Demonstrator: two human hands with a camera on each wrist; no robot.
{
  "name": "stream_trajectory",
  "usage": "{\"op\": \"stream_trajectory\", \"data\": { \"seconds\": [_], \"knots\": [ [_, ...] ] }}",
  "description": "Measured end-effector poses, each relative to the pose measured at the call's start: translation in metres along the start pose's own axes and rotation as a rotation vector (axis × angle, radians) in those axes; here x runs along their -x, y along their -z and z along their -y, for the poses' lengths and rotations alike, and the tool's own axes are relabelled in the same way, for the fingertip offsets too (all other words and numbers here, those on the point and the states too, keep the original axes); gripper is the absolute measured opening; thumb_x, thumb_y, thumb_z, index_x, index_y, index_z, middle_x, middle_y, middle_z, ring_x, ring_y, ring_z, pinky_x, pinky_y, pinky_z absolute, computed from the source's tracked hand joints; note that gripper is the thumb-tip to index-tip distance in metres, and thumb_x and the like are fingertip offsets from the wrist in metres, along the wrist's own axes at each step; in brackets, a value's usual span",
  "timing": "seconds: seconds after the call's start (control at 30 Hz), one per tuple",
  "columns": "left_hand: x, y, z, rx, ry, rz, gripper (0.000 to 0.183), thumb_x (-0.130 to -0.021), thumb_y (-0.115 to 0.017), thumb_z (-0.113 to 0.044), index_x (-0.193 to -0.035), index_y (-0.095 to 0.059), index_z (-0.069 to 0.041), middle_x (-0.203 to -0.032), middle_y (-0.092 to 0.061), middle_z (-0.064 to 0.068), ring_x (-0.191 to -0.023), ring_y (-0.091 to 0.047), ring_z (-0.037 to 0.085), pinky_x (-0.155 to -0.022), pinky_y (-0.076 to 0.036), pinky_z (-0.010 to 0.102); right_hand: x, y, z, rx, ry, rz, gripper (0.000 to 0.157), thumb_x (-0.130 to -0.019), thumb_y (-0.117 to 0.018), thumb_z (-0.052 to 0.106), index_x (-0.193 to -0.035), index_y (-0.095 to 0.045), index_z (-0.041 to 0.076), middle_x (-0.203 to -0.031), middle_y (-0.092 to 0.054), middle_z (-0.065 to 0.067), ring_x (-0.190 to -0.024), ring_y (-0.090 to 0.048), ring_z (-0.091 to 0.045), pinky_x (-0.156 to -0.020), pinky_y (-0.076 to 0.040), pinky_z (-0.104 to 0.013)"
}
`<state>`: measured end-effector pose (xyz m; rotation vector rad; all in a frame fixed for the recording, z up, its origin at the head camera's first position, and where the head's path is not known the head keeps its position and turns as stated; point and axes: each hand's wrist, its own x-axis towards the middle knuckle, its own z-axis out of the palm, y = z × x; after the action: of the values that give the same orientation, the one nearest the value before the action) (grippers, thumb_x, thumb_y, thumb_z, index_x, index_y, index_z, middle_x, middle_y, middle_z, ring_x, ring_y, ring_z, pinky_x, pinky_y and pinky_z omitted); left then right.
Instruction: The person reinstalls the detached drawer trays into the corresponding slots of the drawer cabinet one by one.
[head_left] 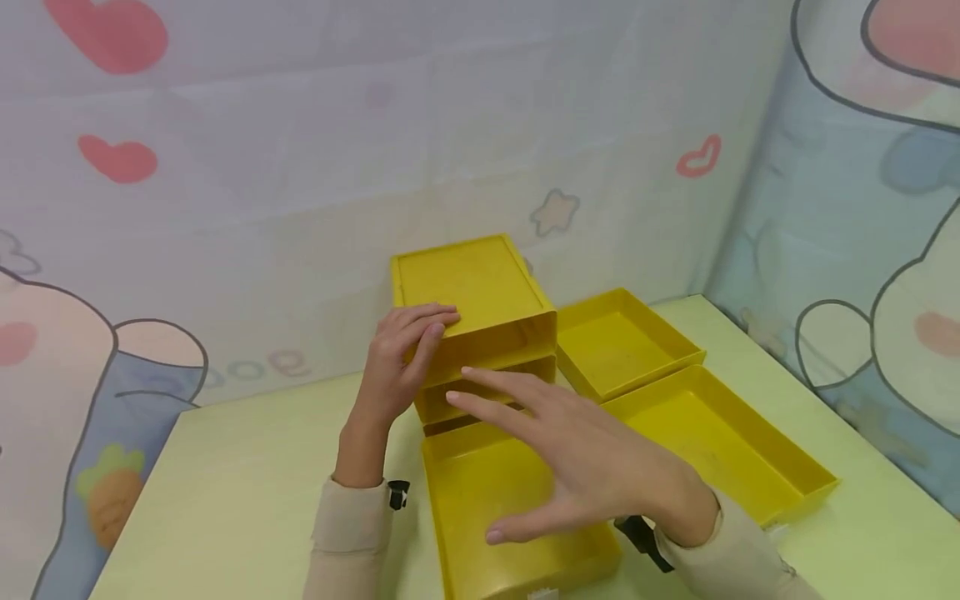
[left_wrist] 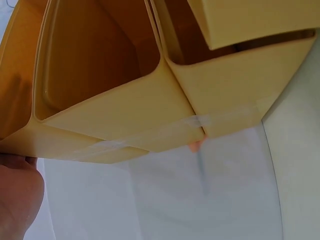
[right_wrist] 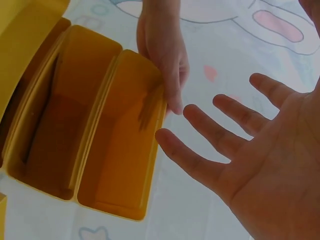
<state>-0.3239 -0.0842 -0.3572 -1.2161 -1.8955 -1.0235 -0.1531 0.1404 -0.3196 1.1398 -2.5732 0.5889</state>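
A yellow drawer cabinet (head_left: 472,279) of three stacked boxes stands against the back wall, with its upper two compartments hollow. My left hand (head_left: 401,358) rests on the cabinet's top at the front left corner, fingers laid over it. Out of the lowest compartment a yellow drawer (head_left: 480,500) extends toward me. Above this drawer hovers my right hand (head_left: 592,450), fingers spread and holding nothing. In the right wrist view the right palm (right_wrist: 275,170) shows beside the cabinet's hollow openings (right_wrist: 120,140). Clear tape (left_wrist: 107,146) runs along the boxes' side in the left wrist view.
To the right of the cabinet, two hollow yellow drawers lie on the pale table: a rear one (head_left: 622,342) and a nearer one (head_left: 720,442). A printed cloth wall (head_left: 300,167) stands behind the table, another at its right.
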Motion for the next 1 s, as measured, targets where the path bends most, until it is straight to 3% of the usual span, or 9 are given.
{"op": "stream_trajectory", "data": {
  "seconds": [0.13, 0.4, 0.83, 1.0],
  "knots": [
    [-0.002, 0.002, 0.001, -0.006, 0.004, -0.006, 0.025, -0.102, -0.053, -0.019, -0.114, -0.072, -0.009, -0.12, -0.068, 0.005, -0.114, -0.057, 0.023, -0.102, -0.038, 0.042, 0.006, -0.004, -0.003, 0.009, 0.009, 0.015, 0.09, -0.079, -0.06, 0.074, -0.153, -0.022, 0.04, -0.16, -0.017, 0.014, -0.139, -0.032, -0.01, -0.103, -0.043, -0.046],
    [0.0, 0.005, 0.002, 0.031, 0.022, -0.019, 0.025, -0.101, -0.054, -0.019, -0.115, -0.072, -0.01, -0.122, -0.067, 0.006, -0.115, -0.057, 0.023, -0.104, -0.037, 0.041, 0.019, -0.023, -0.012, 0.044, 0.14, -0.05, 0.083, -0.081, -0.064, 0.067, -0.151, -0.034, 0.033, -0.157, -0.028, 0.007, -0.132, -0.044, -0.013, -0.099, -0.046, -0.041],
    [-0.003, -0.001, 0.004, 0.025, 0.019, -0.017, 0.022, -0.099, -0.057, -0.013, -0.115, -0.072, -0.011, -0.12, -0.068, 0.003, -0.113, -0.057, 0.022, -0.101, -0.036, 0.042, 0.03, -0.037, -0.02, 0.089, 0.115, 0.003, 0.082, -0.08, -0.061, 0.072, -0.149, -0.037, 0.034, -0.147, -0.042, 0.013, -0.126, -0.05, -0.011, -0.095, -0.048, -0.037],
    [-0.001, -0.001, 0.003, 0.042, 0.041, -0.014, 0.022, -0.099, -0.057, -0.011, -0.114, -0.073, -0.012, -0.12, -0.068, 0.003, -0.113, -0.057, 0.022, -0.101, -0.036, 0.042, 0.038, -0.043, -0.02, 0.051, 0.094, 0.055, 0.078, -0.08, -0.062, 0.071, -0.147, -0.038, 0.038, -0.145, -0.043, 0.016, -0.125, -0.049, -0.007, -0.095, -0.048, -0.035]
  ]
}}
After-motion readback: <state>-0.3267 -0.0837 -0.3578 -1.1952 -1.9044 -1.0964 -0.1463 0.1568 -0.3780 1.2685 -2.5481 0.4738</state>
